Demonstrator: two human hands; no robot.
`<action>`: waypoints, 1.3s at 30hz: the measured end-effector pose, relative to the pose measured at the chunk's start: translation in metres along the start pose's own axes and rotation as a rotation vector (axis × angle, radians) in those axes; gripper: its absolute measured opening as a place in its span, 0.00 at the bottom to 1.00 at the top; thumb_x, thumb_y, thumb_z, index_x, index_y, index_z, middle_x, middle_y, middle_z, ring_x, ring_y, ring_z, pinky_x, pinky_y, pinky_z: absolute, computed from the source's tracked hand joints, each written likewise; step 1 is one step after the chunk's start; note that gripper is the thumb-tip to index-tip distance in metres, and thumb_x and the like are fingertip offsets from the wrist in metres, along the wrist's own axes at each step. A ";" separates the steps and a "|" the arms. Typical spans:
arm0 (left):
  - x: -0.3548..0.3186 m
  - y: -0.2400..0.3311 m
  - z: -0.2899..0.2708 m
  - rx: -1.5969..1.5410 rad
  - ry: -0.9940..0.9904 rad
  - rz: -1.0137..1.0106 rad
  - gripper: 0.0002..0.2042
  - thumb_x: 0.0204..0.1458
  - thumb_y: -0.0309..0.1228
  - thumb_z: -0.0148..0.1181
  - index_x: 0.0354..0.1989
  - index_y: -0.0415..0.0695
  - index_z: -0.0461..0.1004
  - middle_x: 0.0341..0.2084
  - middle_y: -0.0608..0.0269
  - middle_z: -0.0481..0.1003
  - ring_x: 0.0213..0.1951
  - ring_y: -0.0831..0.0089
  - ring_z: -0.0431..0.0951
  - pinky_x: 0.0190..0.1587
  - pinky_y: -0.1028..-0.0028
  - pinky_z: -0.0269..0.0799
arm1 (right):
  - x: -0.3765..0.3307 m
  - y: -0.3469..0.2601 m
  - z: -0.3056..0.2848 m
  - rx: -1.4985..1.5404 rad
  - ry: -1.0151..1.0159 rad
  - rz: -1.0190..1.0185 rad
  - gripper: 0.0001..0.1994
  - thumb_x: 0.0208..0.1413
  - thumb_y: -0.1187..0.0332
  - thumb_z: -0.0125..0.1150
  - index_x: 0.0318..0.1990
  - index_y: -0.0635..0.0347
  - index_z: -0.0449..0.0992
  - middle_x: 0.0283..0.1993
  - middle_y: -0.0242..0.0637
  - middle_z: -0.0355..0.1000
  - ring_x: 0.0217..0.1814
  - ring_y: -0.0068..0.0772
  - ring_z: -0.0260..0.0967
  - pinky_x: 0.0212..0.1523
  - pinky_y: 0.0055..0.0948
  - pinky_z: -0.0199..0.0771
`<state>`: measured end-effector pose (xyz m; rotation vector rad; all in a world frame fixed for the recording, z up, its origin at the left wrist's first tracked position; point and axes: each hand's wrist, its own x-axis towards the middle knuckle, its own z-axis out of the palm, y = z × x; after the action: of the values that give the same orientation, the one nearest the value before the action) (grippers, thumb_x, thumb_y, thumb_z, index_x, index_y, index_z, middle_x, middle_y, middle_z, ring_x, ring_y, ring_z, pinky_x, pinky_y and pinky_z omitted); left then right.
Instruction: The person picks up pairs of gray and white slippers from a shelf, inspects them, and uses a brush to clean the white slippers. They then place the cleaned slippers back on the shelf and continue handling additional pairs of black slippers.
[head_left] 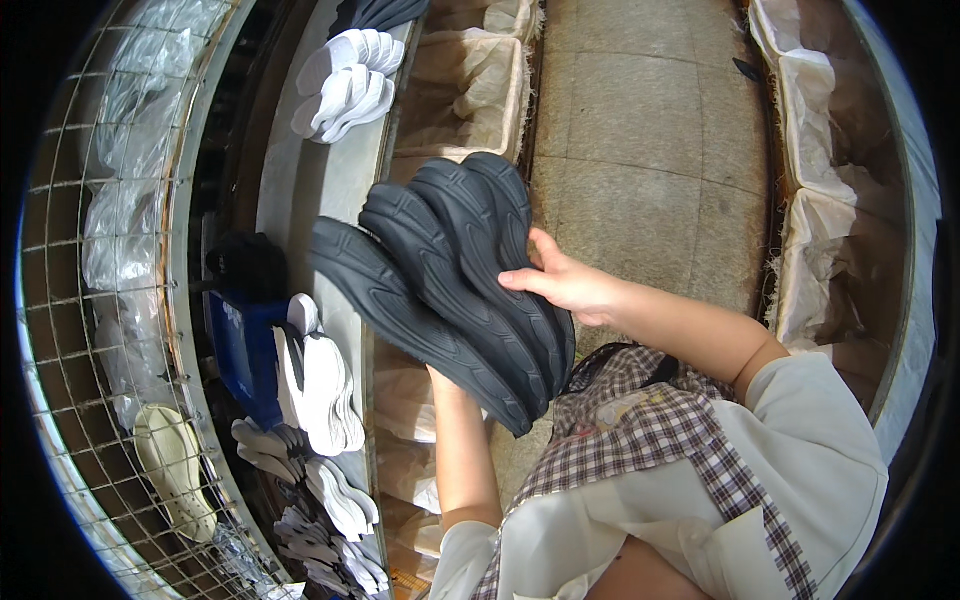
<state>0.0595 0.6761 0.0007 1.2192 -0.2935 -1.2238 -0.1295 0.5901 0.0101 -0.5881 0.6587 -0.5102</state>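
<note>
A fanned stack of black shoe soles [435,265] is held up in front of my body, side walls showing and tilted to the upper left. My right hand [555,280] grips the right-hand sole, its thumb lying on the side wall and its fingers partly behind the edge. From below, my left hand [442,385] reaches under the stack and bears it; only the wrist end shows, and the soles hide its fingers.
On the metal shelf at left lie white soles [335,390] and more white soles [350,90] farther off. Beside them stands a blue crate [245,350]. A wire mesh rack [75,300] holds a pale sole [172,470]. Cloth-lined bins [525,95] flank the concrete aisle [650,130].
</note>
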 end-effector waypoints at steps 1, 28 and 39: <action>0.000 0.002 0.000 -0.005 -0.012 -0.010 0.15 0.57 0.35 0.51 0.45 0.37 0.71 0.42 0.56 0.72 0.42 0.66 0.74 0.45 0.67 0.73 | -0.004 -0.001 0.001 -0.034 -0.020 0.037 0.51 0.47 0.62 0.68 0.65 0.68 0.31 0.65 0.60 0.48 0.67 0.49 0.50 0.65 0.40 0.52; -0.012 0.001 -0.085 -0.105 -0.311 -0.395 0.23 0.61 0.44 0.44 0.54 0.38 0.65 0.49 0.53 0.71 0.48 0.62 0.73 0.54 0.64 0.68 | 0.008 0.100 0.012 0.405 -0.105 0.778 0.35 0.48 0.32 0.47 0.50 0.53 0.71 0.53 0.41 0.68 0.53 0.46 0.63 0.53 0.51 0.59; -0.007 -0.007 -0.076 -0.064 -0.279 -0.541 0.24 0.60 0.46 0.44 0.55 0.38 0.64 0.48 0.53 0.72 0.48 0.64 0.74 0.52 0.65 0.70 | -0.001 0.108 -0.009 0.414 -0.165 0.730 0.35 0.53 0.33 0.38 0.51 0.55 0.71 0.50 0.43 0.69 0.49 0.45 0.65 0.50 0.51 0.64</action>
<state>0.1095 0.7244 -0.0323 1.1051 -0.1265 -1.8637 -0.1093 0.6663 -0.0648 0.0224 0.5421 0.0927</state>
